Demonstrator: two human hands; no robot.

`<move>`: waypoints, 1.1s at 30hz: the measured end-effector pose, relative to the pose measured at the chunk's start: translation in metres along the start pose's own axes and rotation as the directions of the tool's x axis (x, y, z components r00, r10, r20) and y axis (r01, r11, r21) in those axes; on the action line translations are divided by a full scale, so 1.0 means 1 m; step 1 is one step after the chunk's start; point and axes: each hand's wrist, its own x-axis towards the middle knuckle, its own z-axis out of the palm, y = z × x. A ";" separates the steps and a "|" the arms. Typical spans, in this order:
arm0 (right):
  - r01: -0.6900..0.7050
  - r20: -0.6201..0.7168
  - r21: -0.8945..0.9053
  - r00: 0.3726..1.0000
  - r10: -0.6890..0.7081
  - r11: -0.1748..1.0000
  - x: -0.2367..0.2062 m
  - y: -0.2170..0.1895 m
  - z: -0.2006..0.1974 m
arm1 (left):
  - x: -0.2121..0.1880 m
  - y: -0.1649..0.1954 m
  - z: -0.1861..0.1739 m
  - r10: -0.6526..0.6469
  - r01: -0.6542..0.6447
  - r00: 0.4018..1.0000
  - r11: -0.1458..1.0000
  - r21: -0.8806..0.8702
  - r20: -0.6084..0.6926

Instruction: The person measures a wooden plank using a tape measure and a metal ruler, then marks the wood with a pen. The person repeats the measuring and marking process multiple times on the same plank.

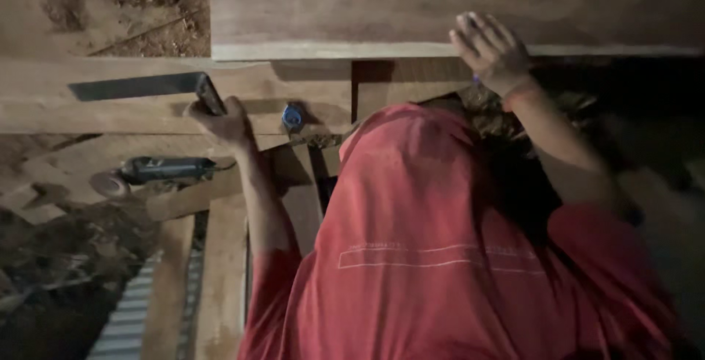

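Over the near beam, the left hand is closed around the stock of a try square, whose dark blade lies flat along the wood and points left. Further right, the right hand rests spread and open on the edge of the far plank; something small and blue shows just under the palm, too little of it to name. A blue round thing, perhaps a tape measure, sits on the beam just right of the left hand. Lower left, an angle grinder lies on a slanting board, its disc end towards the dirt. The red shirt fills the near middle and hides whatever is directly below.

From where I stand, the light is the main worry: it is dim, so the blade could sit slightly off the beam's edge without it being noticed, and any line taken from it would run crooked. The square is held only at the stock, so a nudge could swing the blade. The round thing is close to the beam's near edge and might get knocked off by the forearm. The grinder rests on a tilted board and could slide down.
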 end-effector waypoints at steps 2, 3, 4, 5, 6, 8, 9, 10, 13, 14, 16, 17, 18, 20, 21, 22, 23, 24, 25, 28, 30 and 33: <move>-0.061 0.047 -0.016 0.997 0.062 0.998 -0.017 -0.012 0.025 | -0.018 0.015 0.009 0.088 -0.031 0.985 0.936 -0.351 0.147; -0.077 0.069 -0.022 0.995 0.078 0.997 -0.024 -0.017 0.038 | -0.029 0.024 0.011 0.277 -0.094 0.941 0.766 -0.636 0.194; -0.055 0.061 -0.068 0.996 0.059 0.996 -0.030 -0.019 0.051 | -0.040 0.034 0.011 0.117 -0.006 0.935 0.949 -0.314 0.336; -0.043 0.053 -0.109 0.997 0.049 0.993 -0.035 -0.020 0.063 | -0.050 0.045 0.011 -0.074 0.056 0.902 0.997 0.054 0.425; -0.035 0.041 -0.154 0.998 0.041 0.987 -0.039 -0.020 0.073 | -0.059 0.057 0.010 0.266 -0.289 0.883 0.957 0.001 0.386; -0.042 -0.041 -0.169 0.999 0.036 0.985 -0.044 -0.016 0.089 | -0.070 0.084 0.013 0.578 -0.653 0.655 0.757 -0.021 0.487; -0.044 -0.080 -0.183 0.996 0.030 0.982 -0.046 -0.013 0.094 | -0.075 0.097 0.015 0.553 -0.702 0.553 0.712 -0.008 0.624; -0.057 -0.008 -0.240 0.998 0.057 0.969 -0.048 -0.010 0.097 | -0.080 0.110 0.018 0.602 -0.749 0.493 0.661 -0.046 0.628; -0.078 0.112 -0.338 0.986 0.122 0.938 -0.048 -0.001 0.096 | -0.097 0.137 0.034 0.713 -0.830 0.370 0.542 -0.134 0.595; -0.092 0.104 -0.319 0.986 0.131 0.943 -0.046 0.001 0.095 | -0.101 0.143 0.041 0.734 -0.831 0.368 0.534 -0.152 0.570; -0.091 0.113 -0.303 0.985 0.131 0.949 -0.039 0.001 0.092 | -0.108 0.147 0.055 0.745 -0.834 0.345 0.522 -0.177 0.571; -0.078 0.132 -0.303 0.984 0.123 0.950 -0.035 -0.001 0.091 | -0.109 0.147 0.061 0.734 -0.836 0.322 0.517 -0.185 0.598; -0.063 0.157 -0.301 0.981 0.114 0.951 -0.031 -0.005 0.090 | -0.111 0.145 0.067 0.719 -0.834 0.299 0.516 -0.194 0.627; -0.107 0.175 -0.138 0.976 0.131 0.985 -0.026 -0.015 0.087 | -0.114 0.139 0.079 0.733 -0.852 0.236 0.472 -0.227 0.638; -0.130 0.187 -0.057 0.973 0.138 0.990 -0.025 -0.021 0.085 | -0.116 0.136 0.086 0.739 -0.859 0.204 0.450 -0.245 0.642; -0.167 0.161 0.010 0.973 0.164 0.986 -0.025 -0.025 0.083 | -0.117 0.133 0.092 0.734 -0.857 0.201 0.453 -0.248 0.649; -0.205 0.136 0.075 0.972 0.194 0.976 -0.028 -0.030 0.081 | -0.118 0.130 0.098 0.732 -0.855 0.195 0.453 -0.252 0.653; -0.243 0.109 0.136 0.967 0.229 0.961 -0.032 -0.035 0.078 | -0.120 0.128 0.104 0.734 -0.856 0.187 0.448 -0.258 0.653; -0.273 0.114 0.143 0.959 0.259 0.951 -0.038 -0.042 0.075 | -0.121 0.126 0.111 0.726 -0.881 0.188 0.422 -0.213 0.662; -0.358 0.134 0.172 0.932 0.338 0.918 -0.063 -0.071 0.066 | -0.114 0.123 0.130 0.716 -0.942 0.166 0.318 -0.105 0.678; -0.402 0.114 0.183 0.915 0.387 0.897 -0.081 -0.095 0.062 | -0.099 0.123 0.143 0.750 -0.978 0.111 0.200 -0.064 0.652; -0.471 0.025 0.403 0.863 0.505 0.784 -0.111 -0.136 0.061 | -0.081 0.124 0.155 0.766 -0.944 0.036 0.236 -0.229 0.642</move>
